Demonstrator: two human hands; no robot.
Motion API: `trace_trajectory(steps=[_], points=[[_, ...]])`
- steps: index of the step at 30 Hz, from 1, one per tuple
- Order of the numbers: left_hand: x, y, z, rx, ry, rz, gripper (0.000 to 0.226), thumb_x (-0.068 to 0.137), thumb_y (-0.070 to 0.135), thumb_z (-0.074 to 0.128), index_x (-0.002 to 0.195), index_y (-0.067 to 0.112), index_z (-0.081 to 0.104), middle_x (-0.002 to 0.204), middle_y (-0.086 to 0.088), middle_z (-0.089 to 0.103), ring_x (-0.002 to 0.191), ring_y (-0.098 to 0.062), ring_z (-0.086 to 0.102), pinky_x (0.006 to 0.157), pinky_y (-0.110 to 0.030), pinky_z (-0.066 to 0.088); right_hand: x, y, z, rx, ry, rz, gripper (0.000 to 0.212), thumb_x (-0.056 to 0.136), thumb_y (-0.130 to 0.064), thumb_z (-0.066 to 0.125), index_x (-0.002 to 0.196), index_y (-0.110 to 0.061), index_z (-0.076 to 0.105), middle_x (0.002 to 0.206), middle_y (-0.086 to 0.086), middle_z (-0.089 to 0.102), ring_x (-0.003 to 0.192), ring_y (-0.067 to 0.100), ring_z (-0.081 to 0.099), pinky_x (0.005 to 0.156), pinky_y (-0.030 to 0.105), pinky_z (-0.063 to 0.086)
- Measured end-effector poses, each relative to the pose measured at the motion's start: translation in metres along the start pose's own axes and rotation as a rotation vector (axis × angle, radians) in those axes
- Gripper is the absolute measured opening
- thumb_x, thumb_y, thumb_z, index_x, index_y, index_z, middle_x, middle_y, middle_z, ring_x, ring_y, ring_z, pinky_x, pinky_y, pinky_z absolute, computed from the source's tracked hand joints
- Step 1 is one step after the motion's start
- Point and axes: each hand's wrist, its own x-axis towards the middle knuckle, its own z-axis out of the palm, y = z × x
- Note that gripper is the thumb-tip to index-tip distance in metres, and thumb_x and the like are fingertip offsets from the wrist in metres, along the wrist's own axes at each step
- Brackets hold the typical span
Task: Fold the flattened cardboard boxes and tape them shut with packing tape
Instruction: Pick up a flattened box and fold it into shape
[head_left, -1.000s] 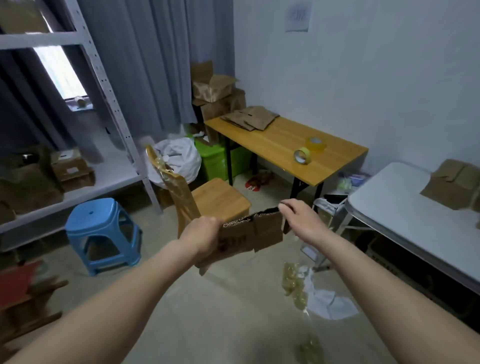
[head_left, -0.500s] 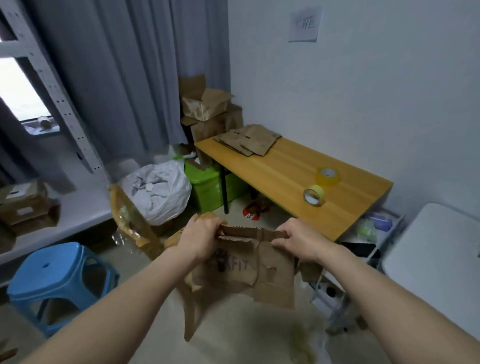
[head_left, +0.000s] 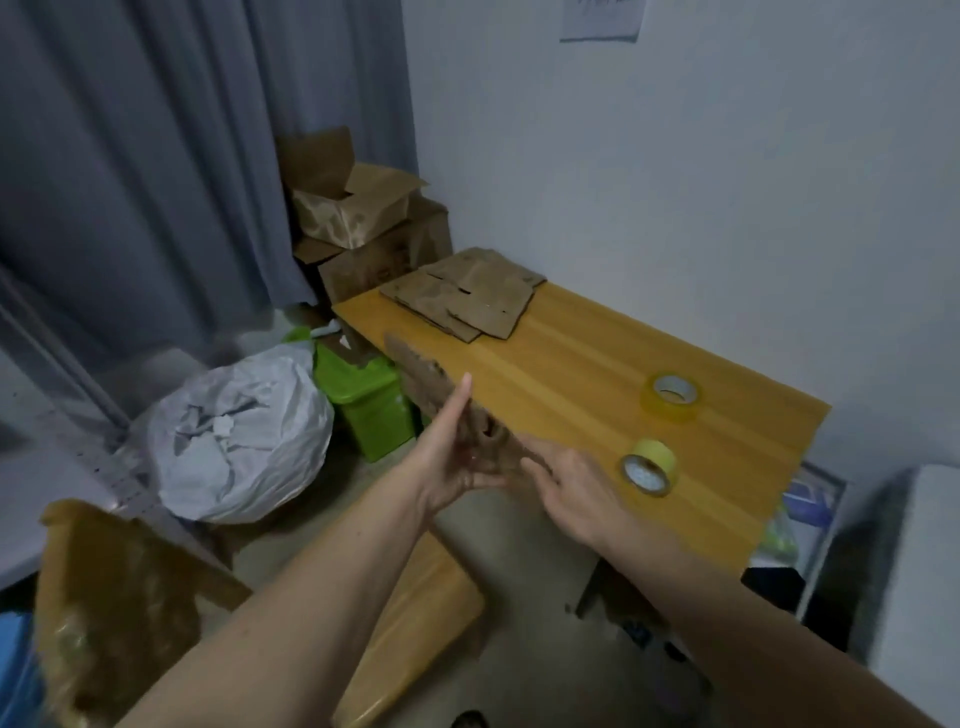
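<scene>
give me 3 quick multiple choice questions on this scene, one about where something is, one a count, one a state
1. Where does the stack of flattened boxes lie?
A. on the far end of the wooden table
B. on the floor
C. on a stool

2. How many tape rolls are on the table?
A. one
B. two
C. four

3. How is the cardboard piece handled?
A. lying untouched
B. between both hands at the table's edge
C. taped shut

Answers:
1 A, the stack rests near the wall corner.
2 B, a clear yellowish roll and a pale yellow roll.
3 B, the left hand and right hand flank it.
</scene>
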Motion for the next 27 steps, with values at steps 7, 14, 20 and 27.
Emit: trace_trajectory(steps=[7,14,20,27], points=[[0.115,0.080,0.016,-0.003,-0.053,-0.058,0.054,0.099,0.047,0.042,0.139,0.011,0.043,0.129,-0.020,0.057,0.110,-0.038,0.060,0.075,-0.056,0.056,0.104,0.026,-0.006,0.376,-0.067,0.140,0.041,0.088,-0.016,0.066,0.128,-0.019,0.054,0.129,-0.004,0.055,0.118,0.007,0.052,0.096,0.014,0.041],[0.187,0.111,0.060,0.051,-0.140,-0.120,0.042,0.104,0.031,0.039,0.137,0.006,0.048,0.102,-0.020,0.066,0.084,-0.032,0.068,0.060,-0.037,0.058,0.191,0.055,-0.035,0.481,0.108,0.174,0.054,0.076,-0.041,0.069,0.124,-0.036,0.044,0.122,-0.006,0.056,0.110,0.010,0.057,0.090,0.034,0.051],[0.253,0.138,0.080,0.241,-0.230,-0.134,0.079,0.082,0.067,0.050,0.135,0.007,0.050,0.124,-0.019,0.062,0.099,-0.030,0.068,0.080,-0.043,0.057,0.253,0.103,-0.065,0.515,0.014,0.160,0.056,0.079,-0.030,0.077,0.128,-0.036,0.051,0.122,-0.017,0.058,0.108,0.001,0.059,0.088,0.021,0.051],[0.319,0.164,0.071,0.226,-0.275,-0.072,0.075,0.078,0.064,0.060,0.120,0.001,0.063,0.113,-0.021,0.068,0.104,-0.031,0.067,0.089,-0.039,0.054,0.312,0.142,-0.079,0.599,-0.041,0.270,0.029,0.090,-0.021,0.063,0.110,-0.043,0.060,0.110,-0.010,0.067,0.101,0.009,0.064,0.087,0.032,0.053]])
